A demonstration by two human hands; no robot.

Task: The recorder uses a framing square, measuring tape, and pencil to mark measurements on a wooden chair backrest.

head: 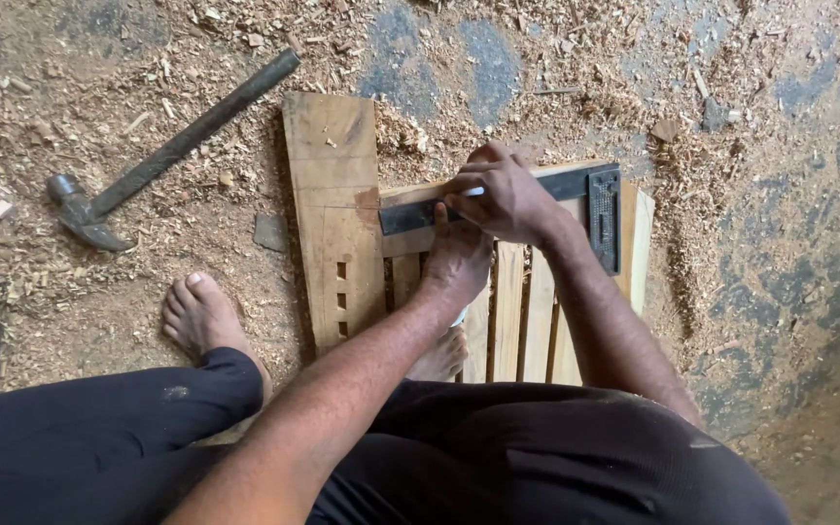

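In the head view, a try square lies flat across the top of a wooden frame of narrow slats, its dark blade running left to right and its stock standing upright at the right end of the frame. The right hand rests on the blade near its left half, fingers bunched together around a thin pale marker whose tip just shows; what kind of marker it is cannot be told. The left hand sits just below the blade, fingers pressed together and down on the blade's lower edge and the frame beneath, so the square runs between the two hands. A broad plank with three small square mortises stands against the frame's left side. A bare foot is planted on the sawdust-covered floor beside the plank, and a claw hammer lies well apart on the floor to the upper left.
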